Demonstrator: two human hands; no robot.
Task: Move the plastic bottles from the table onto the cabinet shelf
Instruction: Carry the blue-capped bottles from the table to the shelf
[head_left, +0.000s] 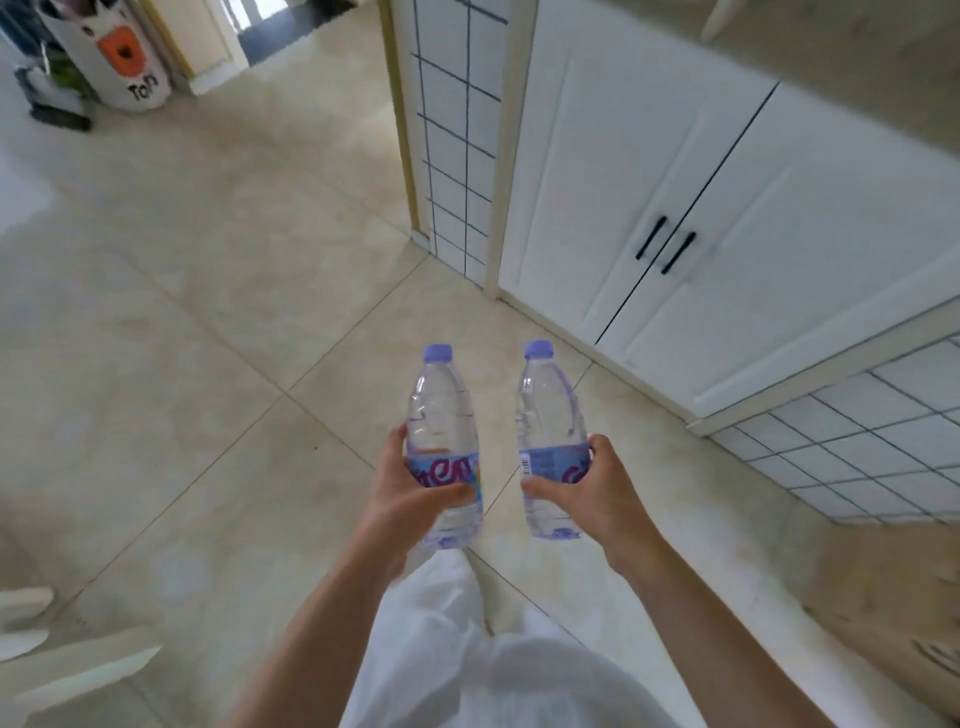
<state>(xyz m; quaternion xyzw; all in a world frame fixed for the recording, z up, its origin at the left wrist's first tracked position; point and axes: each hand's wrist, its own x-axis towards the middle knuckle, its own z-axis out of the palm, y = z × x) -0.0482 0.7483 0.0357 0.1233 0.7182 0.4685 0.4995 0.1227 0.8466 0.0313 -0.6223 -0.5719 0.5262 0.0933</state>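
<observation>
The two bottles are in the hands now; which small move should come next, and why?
Probably carry them to the white cabinet. The left hand grips one bottle, the right hand the other bottle, both over the floor; no shelf shows yet.

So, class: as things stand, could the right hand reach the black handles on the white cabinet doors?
Probably not yet. The right hand is wrapped around a bottle, and the handles sit well ahead across open floor. Nothing blocks the path, though.
</observation>
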